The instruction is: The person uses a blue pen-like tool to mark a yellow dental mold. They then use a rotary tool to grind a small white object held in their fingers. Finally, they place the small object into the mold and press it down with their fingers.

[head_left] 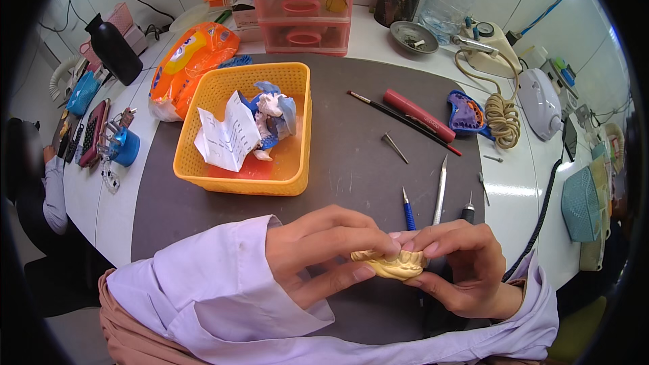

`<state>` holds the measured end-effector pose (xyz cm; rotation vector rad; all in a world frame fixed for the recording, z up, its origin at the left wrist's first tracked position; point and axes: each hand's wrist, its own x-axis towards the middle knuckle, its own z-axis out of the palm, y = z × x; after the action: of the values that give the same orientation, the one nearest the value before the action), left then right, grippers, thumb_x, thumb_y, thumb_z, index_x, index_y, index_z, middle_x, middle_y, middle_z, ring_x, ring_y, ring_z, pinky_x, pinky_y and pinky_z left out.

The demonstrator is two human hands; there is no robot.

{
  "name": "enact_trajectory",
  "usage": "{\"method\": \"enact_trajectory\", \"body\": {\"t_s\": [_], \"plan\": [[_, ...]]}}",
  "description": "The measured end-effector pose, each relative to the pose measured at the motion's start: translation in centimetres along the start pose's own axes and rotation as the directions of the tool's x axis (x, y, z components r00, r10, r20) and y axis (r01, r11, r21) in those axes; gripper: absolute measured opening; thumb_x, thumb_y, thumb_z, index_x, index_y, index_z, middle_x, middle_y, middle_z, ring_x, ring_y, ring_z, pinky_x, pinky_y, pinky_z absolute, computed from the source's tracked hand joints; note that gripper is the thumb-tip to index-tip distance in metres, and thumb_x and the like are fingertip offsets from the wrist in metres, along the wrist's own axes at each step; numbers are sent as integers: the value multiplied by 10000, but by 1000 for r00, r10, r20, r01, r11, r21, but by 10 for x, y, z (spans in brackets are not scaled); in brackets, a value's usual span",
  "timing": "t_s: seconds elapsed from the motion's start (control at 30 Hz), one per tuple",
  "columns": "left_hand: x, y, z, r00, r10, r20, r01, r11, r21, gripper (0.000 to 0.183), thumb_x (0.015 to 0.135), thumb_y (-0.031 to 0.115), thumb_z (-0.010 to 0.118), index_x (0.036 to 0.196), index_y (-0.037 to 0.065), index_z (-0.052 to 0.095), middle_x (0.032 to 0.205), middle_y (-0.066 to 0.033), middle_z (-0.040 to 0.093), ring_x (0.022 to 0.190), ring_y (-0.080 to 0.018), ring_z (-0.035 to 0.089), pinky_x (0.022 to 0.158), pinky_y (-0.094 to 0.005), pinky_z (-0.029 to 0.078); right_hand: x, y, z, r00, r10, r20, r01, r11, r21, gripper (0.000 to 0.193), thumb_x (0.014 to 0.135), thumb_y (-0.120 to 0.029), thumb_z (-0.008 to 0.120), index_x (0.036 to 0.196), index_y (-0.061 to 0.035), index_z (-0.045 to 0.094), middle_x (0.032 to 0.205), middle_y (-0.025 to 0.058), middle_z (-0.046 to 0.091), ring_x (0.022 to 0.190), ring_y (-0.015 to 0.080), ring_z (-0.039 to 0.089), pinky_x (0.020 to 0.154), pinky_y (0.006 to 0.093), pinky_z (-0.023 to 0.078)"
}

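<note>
A yellow plaster dental model (391, 267) is held between both my hands, above the near part of the grey work mat. My left hand (331, 250) grips it from the left, with fingertips on its top and side. My right hand (463, 260) pinches its right end, thumb below and fingers above. Just beyond the hands lie a blue-handled pointed tool (408, 211), a silver knife-like tool (441, 192) and the dark tip of a handpiece (468, 211). Part of the model is hidden behind my fingers.
A yellow plastic basket (302, 128) holds a folded paper and blue-white impression pieces. To its right lie a brush (392, 116), a red tube (419, 115), a metal bur (395, 148) and a purple-filled impression tray (466, 113). Pink drawers (301, 10) stand behind. Another person's sleeve (54, 192) shows far left.
</note>
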<state>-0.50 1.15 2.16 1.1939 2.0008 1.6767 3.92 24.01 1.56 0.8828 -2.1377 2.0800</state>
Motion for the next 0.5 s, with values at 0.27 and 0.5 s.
{"method": "enact_trajectory", "body": {"t_s": [0.27, 0.5], "plan": [[-1, 2, 2, 997, -71, -25, 69, 996, -62, 259, 859, 42, 564, 1115, 47, 526, 1090, -146, 524, 916, -190, 603, 711, -265, 541, 0, 0, 0, 1000, -1, -3, 1, 1000, 6, 375, 725, 102, 669, 1053, 32, 501, 1009, 180, 592, 1018, 308, 592, 872, 365, 491], [-1, -2, 3, 997, -77, -25, 73, 990, -124, 233, 860, 41, 561, 1092, 49, 534, 1090, -145, 516, 957, -191, 584, 734, -272, 538, 1, 2, -1, 1000, -9, 6, 9, 1000, -14, 379, 725, 104, 666, 1059, 37, 499, 1008, 174, 594, 1026, 311, 588, 881, 370, 486]]}}
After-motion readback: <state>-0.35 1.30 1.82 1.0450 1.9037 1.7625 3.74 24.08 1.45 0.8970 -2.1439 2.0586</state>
